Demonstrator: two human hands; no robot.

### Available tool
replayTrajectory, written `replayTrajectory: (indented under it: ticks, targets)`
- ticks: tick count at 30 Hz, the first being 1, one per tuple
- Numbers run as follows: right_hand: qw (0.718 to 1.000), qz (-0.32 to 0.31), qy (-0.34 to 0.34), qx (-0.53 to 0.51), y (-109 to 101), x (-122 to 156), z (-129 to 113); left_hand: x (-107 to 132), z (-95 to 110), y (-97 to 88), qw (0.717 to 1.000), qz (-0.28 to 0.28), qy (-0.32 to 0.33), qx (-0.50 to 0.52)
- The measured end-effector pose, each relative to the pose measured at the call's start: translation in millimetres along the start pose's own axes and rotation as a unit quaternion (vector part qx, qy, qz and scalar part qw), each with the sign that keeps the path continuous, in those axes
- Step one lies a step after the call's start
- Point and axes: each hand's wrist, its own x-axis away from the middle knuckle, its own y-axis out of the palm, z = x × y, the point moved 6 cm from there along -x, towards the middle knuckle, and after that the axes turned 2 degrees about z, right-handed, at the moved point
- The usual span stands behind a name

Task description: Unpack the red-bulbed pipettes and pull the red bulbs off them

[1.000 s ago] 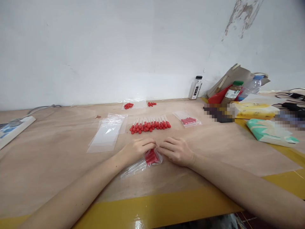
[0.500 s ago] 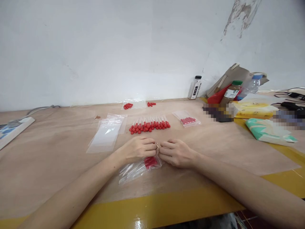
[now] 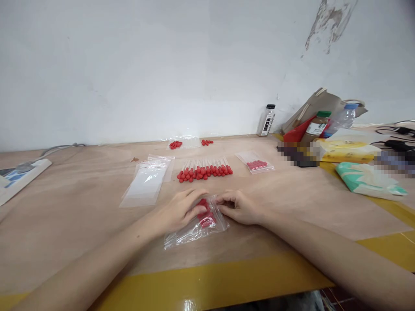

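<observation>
A clear zip bag (image 3: pixel 189 235) with red pieces (image 3: pixel 206 218) inside lies on the table in front of me. My left hand (image 3: pixel 184 211) grips its left side, the thumb on top of the red pieces and the fingers curved over the far edge. At the bag's right edge, my right hand (image 3: pixel 240 207) pinches the plastic between thumb and fingertips. Just beyond both hands, a row of clear sticks or tubes with red tips (image 3: pixel 205 172) lies with the tips toward me.
Flat clear bags (image 3: pixel 144 183) are stacked left of the row. Another small bag with red pieces (image 3: pixel 256 164) lies right of it. Loose red pieces (image 3: pixel 175 145) sit near the wall. Bottles (image 3: pixel 315 127), tissue packs (image 3: pixel 369 179) and a power strip (image 3: pixel 24 179) stand around the edges.
My hands have shifted from the bag's top edge, where they were close together. The left thumb now lies over the red pieces, and the right hand has turned, its fingers curled at the edge.
</observation>
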Motion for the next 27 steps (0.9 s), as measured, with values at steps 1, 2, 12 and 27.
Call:
replayTrajectory:
  ticks: [1, 2, 12, 27]
  targets:
    - [1.0, 0.0, 0.013, -0.016, 2.3, -1.0, 1.7, 9.7, 0.8, 1.5, 0.999, -0.018, -0.023, 0.017]
    - [0.999, 0.0, 0.025, -0.029, 4.3, -1.8, 2.8, 19.7, 2.3, 2.6, 0.999, -0.027, -0.036, 0.03]
    - [0.996, -0.033, 0.062, -0.049, 3.5, -3.9, 8.1, 34.2, -12.1, 20.7, 0.99, -0.023, -0.084, 0.114]
    - [0.996, 0.033, 0.04, 0.079, -13.3, -5.1, 5.2, 19.0, -15.2, 20.1, 0.985, 0.005, -0.084, 0.15]
